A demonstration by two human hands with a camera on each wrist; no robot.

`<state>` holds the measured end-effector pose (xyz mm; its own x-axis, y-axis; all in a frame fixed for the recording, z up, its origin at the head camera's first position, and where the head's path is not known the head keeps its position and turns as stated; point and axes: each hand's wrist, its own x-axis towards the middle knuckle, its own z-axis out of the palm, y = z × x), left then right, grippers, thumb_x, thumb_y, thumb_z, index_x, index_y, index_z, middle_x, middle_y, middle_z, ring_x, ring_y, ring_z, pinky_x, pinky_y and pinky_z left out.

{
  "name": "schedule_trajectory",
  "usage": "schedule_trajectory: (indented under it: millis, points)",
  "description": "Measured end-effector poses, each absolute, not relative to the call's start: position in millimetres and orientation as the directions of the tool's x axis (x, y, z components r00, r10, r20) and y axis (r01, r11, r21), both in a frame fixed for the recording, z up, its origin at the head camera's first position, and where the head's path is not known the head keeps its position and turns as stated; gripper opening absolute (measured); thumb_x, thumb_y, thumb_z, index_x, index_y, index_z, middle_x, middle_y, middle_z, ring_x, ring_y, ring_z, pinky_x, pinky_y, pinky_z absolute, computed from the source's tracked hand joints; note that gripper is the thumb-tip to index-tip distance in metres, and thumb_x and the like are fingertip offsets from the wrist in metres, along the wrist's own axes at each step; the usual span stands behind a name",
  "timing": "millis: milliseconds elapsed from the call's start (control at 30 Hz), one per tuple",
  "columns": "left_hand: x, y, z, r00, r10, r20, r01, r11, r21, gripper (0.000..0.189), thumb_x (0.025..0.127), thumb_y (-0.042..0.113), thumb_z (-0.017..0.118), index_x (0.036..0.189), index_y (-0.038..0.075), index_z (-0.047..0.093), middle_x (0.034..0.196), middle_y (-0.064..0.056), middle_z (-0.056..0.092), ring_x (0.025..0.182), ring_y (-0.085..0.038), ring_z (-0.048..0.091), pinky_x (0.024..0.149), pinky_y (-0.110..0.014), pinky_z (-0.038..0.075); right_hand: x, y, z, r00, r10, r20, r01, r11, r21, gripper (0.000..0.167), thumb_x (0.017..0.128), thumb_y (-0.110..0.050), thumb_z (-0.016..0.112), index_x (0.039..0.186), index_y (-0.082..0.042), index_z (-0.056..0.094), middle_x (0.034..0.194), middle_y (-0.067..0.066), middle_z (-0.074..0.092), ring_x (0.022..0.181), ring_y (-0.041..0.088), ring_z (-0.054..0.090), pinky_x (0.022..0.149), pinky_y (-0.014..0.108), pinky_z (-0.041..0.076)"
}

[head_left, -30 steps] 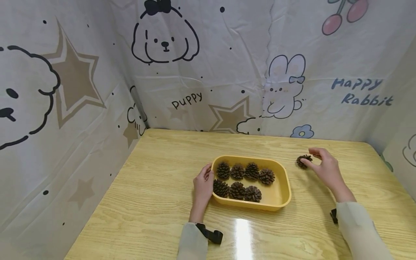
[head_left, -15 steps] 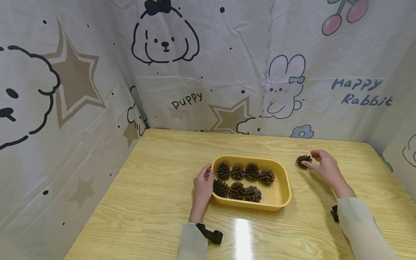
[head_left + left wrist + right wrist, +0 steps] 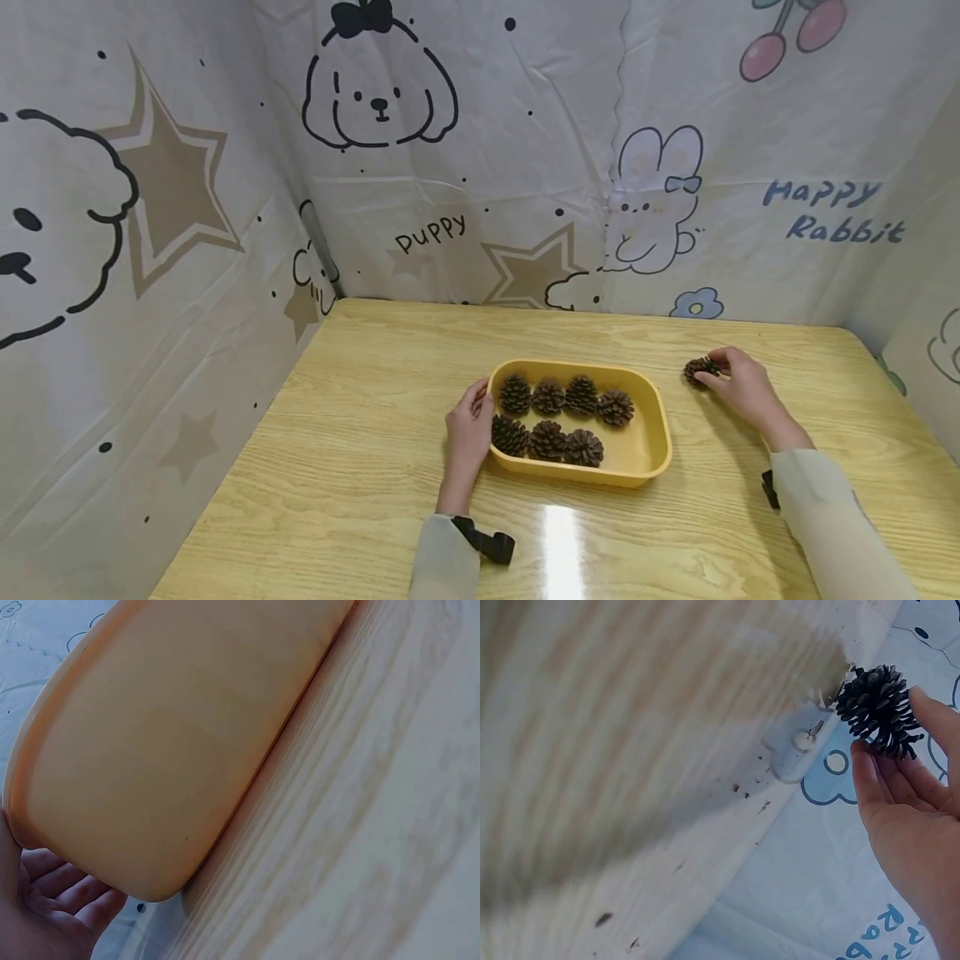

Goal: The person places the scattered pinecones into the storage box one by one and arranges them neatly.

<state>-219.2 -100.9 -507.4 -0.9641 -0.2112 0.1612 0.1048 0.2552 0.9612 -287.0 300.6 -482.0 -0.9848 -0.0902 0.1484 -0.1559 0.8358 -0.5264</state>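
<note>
A yellow plastic tray (image 3: 637, 433) with rounded corners stands on the table and contains several brown pine cones (image 3: 582, 394) in two rows. At its left end, my left hand (image 3: 470, 423) holds the rim, with fingers (image 3: 64, 885) against the outside of the end wall. To the right of the tray, a single pine cone (image 3: 697, 372) sits on the tabletop. My right hand (image 3: 746, 388) has it between thumb and fingers; in the right wrist view the thumb (image 3: 930, 716) touches one side of the cone and the fingertips the other.
The light wood-grain table (image 3: 360, 433) extends on all sides of the tray. Printed cloth (image 3: 465, 167) hangs along its back and sides. Small dark crumbs (image 3: 736, 787) lie on the wood near the single cone. A black band (image 3: 483, 540) is on the left wrist.
My right hand drew back slightly from the lone pine cone, then came in again, and its fingers now meet the cone. The left hand and the tray have stayed put.
</note>
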Motion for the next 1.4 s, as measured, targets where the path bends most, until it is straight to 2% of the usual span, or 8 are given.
schedule_trajectory:
  millis: [467,1167,1400]
  points:
    - [-219,-101,-507,-0.963,-0.217,0.158,0.101,0.255,0.962,0.035,0.100,0.013,0.052,0.132,0.003,0.060,0.124,-0.021,0.066,0.113,-0.032,0.066,0.096,-0.040,0.058,-283,301,-481,-0.980,-0.068,0.186,-0.159,0.831,-0.533,0.048,0.097,-0.018,0.061,0.127,0.016,0.048,0.125,0.040,0.051,0.112,0.056,0.053,0.094,0.063,0.050]
    - [-219,-100,-506,-0.966,-0.214,0.148,0.095,0.242,0.966,0.035,0.100,0.014,0.052,0.132,0.004,0.060,0.125,-0.020,0.066,0.114,-0.032,0.066,0.097,-0.041,0.057,-271,283,-473,-0.953,-0.063,0.296,-0.229,0.792,-0.567,0.044,0.093,-0.017,0.067,0.123,0.012,0.052,0.122,0.036,0.056,0.112,0.053,0.056,0.098,0.064,0.047]
    - [-220,-100,-508,-0.960,-0.217,0.179,0.119,0.264,0.957,0.034,0.100,0.012,0.052,0.131,0.002,0.061,0.123,-0.021,0.067,0.112,-0.032,0.067,0.095,-0.040,0.058,-264,277,-472,-0.927,-0.079,0.366,-0.287,0.779,-0.557,0.042,0.091,-0.015,0.069,0.120,0.012,0.055,0.119,0.035,0.058,0.107,0.050,0.059,0.095,0.061,0.049]
